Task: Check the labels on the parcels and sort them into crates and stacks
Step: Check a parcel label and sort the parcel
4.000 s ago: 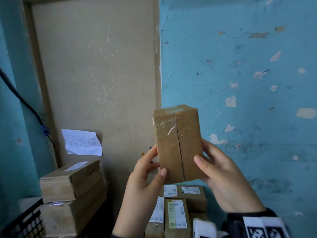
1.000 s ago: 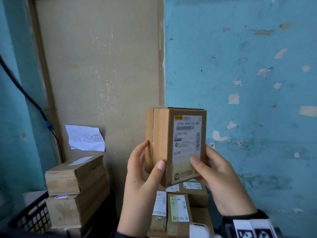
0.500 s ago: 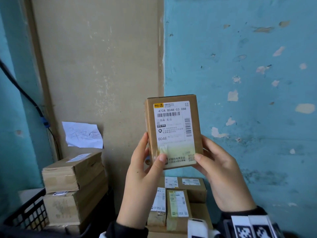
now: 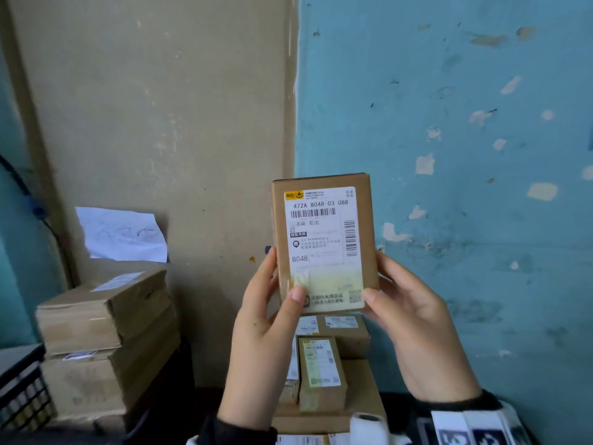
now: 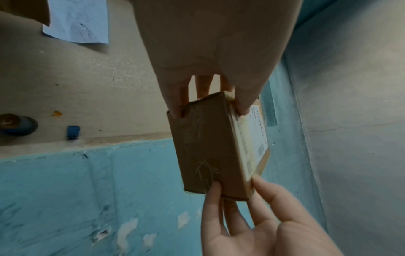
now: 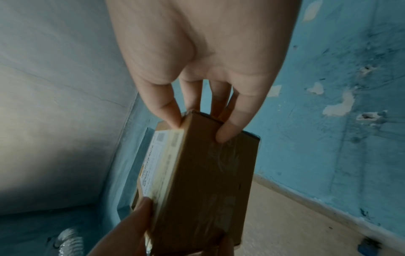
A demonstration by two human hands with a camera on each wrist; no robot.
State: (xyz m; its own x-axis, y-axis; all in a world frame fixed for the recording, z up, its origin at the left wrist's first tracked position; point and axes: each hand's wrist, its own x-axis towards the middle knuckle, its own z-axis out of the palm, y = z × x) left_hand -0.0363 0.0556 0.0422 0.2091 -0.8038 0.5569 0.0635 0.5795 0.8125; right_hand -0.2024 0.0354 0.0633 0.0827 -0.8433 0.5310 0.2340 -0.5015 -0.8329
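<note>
A small brown cardboard parcel (image 4: 324, 242) stands upright in front of me, its white shipping label (image 4: 322, 239) facing the head camera and reading "472A B048-03 088". My left hand (image 4: 272, 316) grips its lower left edge, thumb on the label and fingers behind. My right hand (image 4: 407, 316) grips the lower right edge the same way. The left wrist view shows the parcel (image 5: 210, 147) pinched at both ends by my left hand (image 5: 210, 104) and my right hand (image 5: 245, 199). In the right wrist view my right hand (image 6: 197, 119) holds the parcel (image 6: 208, 181).
Below my hands lies a pile of small labelled parcels (image 4: 321, 367). Two larger cardboard boxes (image 4: 106, 332) are stacked at the left beside a black crate (image 4: 22, 396). A paper note (image 4: 123, 236) hangs on the beige panel. Blue wall on the right.
I have turned the parcel from its taped seam side round until the label faces me squarely. Both hands kept hold of it throughout and it now sits steady.
</note>
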